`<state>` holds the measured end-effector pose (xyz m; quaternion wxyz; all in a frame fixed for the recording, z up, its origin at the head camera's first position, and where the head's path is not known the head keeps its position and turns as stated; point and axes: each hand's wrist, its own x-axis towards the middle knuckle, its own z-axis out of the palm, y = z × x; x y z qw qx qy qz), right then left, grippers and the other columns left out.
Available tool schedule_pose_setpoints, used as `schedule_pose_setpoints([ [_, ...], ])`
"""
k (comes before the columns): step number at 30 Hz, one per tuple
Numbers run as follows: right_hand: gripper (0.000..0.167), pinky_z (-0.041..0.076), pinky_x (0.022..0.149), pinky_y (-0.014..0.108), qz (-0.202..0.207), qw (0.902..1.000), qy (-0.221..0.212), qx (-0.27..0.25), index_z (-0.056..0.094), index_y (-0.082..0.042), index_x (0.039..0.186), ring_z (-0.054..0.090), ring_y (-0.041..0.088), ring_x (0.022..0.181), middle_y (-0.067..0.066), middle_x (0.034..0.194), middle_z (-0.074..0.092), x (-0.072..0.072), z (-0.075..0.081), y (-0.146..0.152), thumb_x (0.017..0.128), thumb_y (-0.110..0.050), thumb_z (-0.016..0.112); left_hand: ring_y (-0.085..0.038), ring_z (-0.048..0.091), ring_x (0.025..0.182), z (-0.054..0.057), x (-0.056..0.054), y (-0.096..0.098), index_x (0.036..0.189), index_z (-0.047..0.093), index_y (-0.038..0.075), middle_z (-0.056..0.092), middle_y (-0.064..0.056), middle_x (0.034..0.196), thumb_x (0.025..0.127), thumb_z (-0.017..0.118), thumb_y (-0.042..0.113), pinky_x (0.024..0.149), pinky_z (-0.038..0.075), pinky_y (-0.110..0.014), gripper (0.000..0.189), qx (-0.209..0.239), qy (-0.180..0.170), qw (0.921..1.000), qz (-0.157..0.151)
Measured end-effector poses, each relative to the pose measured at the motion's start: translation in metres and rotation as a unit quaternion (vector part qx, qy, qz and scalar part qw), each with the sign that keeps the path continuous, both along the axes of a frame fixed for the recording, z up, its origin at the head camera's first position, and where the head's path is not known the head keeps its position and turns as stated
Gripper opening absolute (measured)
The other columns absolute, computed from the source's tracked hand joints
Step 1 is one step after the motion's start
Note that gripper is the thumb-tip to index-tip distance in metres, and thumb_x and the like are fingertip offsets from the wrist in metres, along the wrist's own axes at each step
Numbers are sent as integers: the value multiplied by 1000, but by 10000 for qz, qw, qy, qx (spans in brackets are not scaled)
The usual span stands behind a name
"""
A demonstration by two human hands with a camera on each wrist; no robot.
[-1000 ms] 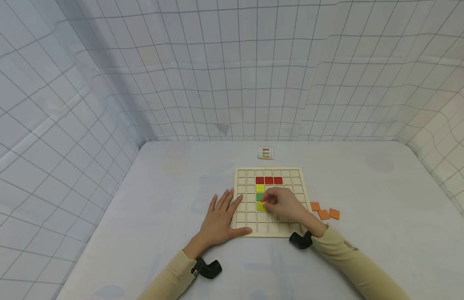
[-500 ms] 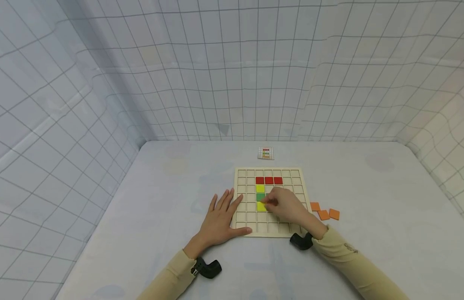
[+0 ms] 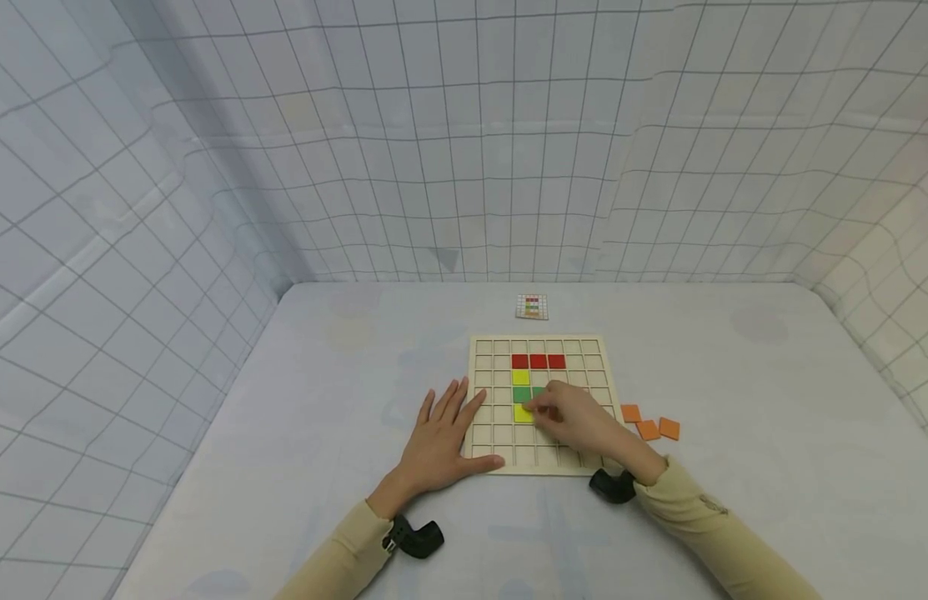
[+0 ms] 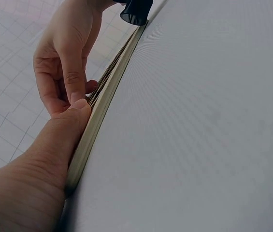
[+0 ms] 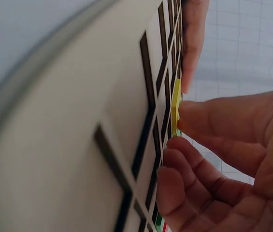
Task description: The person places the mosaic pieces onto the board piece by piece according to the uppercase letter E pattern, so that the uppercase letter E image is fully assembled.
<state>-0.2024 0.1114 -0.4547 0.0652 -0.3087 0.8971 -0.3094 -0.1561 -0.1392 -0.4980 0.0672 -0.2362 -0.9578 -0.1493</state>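
A pale wooden grid board (image 3: 494, 433) lies on the table with coloured square tiles in its cells. My left hand (image 3: 431, 450) lies with fingers spread over its left side, the thumb (image 4: 61, 123) resting on the near edge in the left wrist view. My right hand (image 3: 576, 417) is bent over the middle of the board. Its thumb and index finger pinch at the yellow tile (image 5: 176, 107), whose raised edge shows in the right wrist view. Green tiles (image 3: 521, 394), another yellow tile (image 3: 520, 377) and three red tiles (image 3: 538, 361) sit farther up.
Three loose orange tiles (image 3: 648, 430) lie on the table beside the board's right edge. A small pattern card (image 3: 532, 307) lies beyond the board's far edge. Grid-patterned white curtains (image 3: 464, 150) surround the table.
The right hand has shifted slightly right and nearer the body, its fingertips staying at the yellow tile. More of the second green tile now shows. The left hand has kept still.
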Motion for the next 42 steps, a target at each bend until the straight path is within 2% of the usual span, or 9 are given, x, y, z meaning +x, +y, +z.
schedule_pose_setpoints([
  [4, 21, 45, 61, 24, 389, 9987, -22, -340, 71, -8, 109, 49, 9, 70, -8, 85, 53, -1, -2, 11, 89, -9, 65, -28, 11, 142, 1, 0, 0, 152, 26, 14, 18, -15, 155, 79, 48, 76, 111, 4, -52, 98, 3, 1, 10000, 1],
  [8, 18, 48, 64, 25, 515, 9958, 84, -755, 71, -9, 106, 53, 8, 75, -9, 86, 56, -3, -5, 26, 89, -8, 66, -27, 11, 143, 1, 0, 0, 152, 25, 14, 16, -14, 156, 79, 49, 76, 111, 4, -52, 98, -6, -22, 10000, 8],
  [13, 11, 48, 63, 25, 102, 9958, 308, -861, 72, -9, 97, 53, 8, 74, -10, 85, 57, -3, -5, 50, 87, -7, 69, -27, 10, 143, 0, 0, -1, 152, 24, 14, 16, -14, 156, 80, 47, 77, 111, 4, -52, 99, 1, -27, 10000, 6],
  [17, 8, 44, 59, 26, -415, 9964, 359, -641, 70, -10, 91, 50, 10, 70, -8, 80, 55, -1, 0, 72, 84, -7, 73, -27, 11, 143, -1, 0, -1, 152, 24, 14, 16, -14, 156, 80, 47, 77, 111, 4, -52, 99, 26, -16, 10000, 4],
  [22, 12, 43, 57, 26, -852, 9952, 259, -397, 67, -9, 91, 49, 12, 68, -4, 78, 54, -2, 0, 97, 82, -8, 75, -27, 10, 143, 0, -1, -1, 152, 24, 14, 17, -14, 156, 79, 50, 75, 111, 3, -52, 98, -3, -43, 10000, 27],
  [27, 13, 44, 62, 27, -965, 9951, 56, -224, 68, -10, 94, 51, 13, 73, -3, 84, 57, -4, -6, 117, 84, -15, 75, -27, 10, 143, 1, 0, -1, 152, 25, 14, 16, -14, 156, 79, 52, 74, 111, 3, -51, 98, -30, -83, 10000, 23],
  [33, 20, 45, 64, 28, -1082, 9934, -337, -197, 68, -11, 96, 52, 15, 75, -1, 90, 59, -7, -8, 127, 84, -25, 75, -27, 10, 143, 0, 0, -1, 152, 25, 14, 16, -13, 156, 79, 52, 74, 111, 3, -51, 98, -49, -48, 10000, 42],
  [42, 21, 42, 61, 30, -1329, 9910, -130, -31, 70, -6, 98, 49, 16, 73, 0, 86, 57, -8, -4, 125, 85, -23, 74, -27, 10, 143, 1, 0, -1, 152, 25, 14, 16, -14, 156, 79, 54, 72, 111, 3, -51, 98, -25, -76, 10000, 19],
])
